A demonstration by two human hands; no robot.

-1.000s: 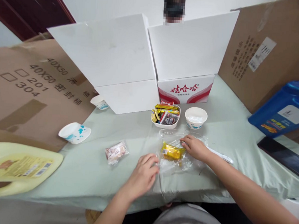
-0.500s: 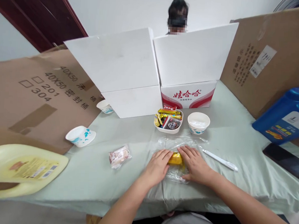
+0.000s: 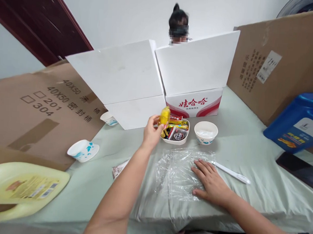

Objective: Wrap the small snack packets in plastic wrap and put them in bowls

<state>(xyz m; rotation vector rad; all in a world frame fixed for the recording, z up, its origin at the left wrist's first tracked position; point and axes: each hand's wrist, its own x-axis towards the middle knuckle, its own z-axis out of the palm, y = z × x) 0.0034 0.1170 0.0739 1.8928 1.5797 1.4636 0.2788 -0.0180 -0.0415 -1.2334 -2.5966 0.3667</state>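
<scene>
While your left hand (image 3: 152, 132) pinches one yellow-wrapped snack (image 3: 165, 116) at the left edge of the white tub (image 3: 176, 142), your right hand (image 3: 209, 182), well apart, lies splayed on clear plastic (image 3: 176, 176) near the surface (image 3: 250, 144)'s front edge.

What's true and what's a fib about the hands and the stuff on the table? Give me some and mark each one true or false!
1. The left hand holds a yellow-wrapped snack. True.
2. The right hand is dipping into a bowl. False: it lies on the clear plastic.
3. The snack tray has several wrapped things in it. True.
4. The blue bottle is to the left of both hands. False: it is off to the right.
5. A flat black thing lies near that bottle. True.
</scene>
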